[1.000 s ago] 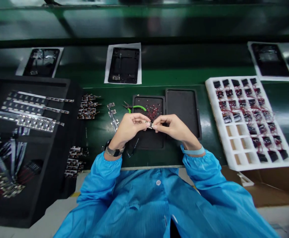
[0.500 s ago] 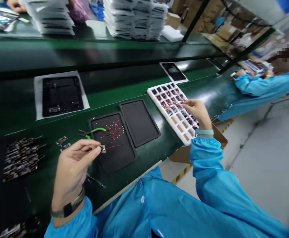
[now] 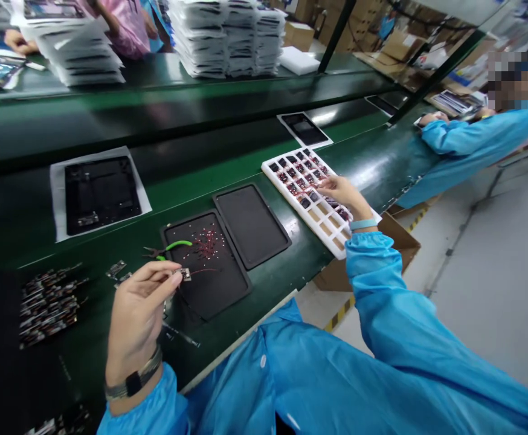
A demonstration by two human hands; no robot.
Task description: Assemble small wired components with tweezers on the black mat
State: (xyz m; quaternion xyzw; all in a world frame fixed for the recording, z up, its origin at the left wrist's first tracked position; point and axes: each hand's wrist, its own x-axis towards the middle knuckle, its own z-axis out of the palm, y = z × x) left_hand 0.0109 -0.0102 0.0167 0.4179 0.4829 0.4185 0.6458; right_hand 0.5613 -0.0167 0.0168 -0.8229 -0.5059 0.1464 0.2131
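My left hand [image 3: 137, 314] pinches a small circuit board [image 3: 185, 275] between thumb and fingertips, above a shallow black tray [image 3: 221, 290]. A thin red wire runs rightward from the board. To the right, my right hand [image 3: 348, 196] reaches over a white compartment tray [image 3: 338, 248], its fingertips pressed together among the small black parts with red wires [image 3: 292, 188]. What those fingers hold, if anything, is hidden. Several compartments nearest me hold no parts. Short red wires [image 3: 207, 243] lie scattered in the black tray, and green-handled pliers [image 3: 179, 244] rest across its left edge.
Beside the first tray lies another black tray [image 3: 255, 229]. Many circuit boards [image 3: 51, 305] are grouped at the left. Dark panels on white sheets [image 3: 103, 193] lie further back. White stacks [image 3: 225, 39] stand on the far shelf. A co-worker's blue sleeve [image 3: 454, 142] is at the right.
My right hand has shifted slightly leftward and away from me over the white tray. My left hand still holds the circuit board in about the same place. The camera view has turned slightly.
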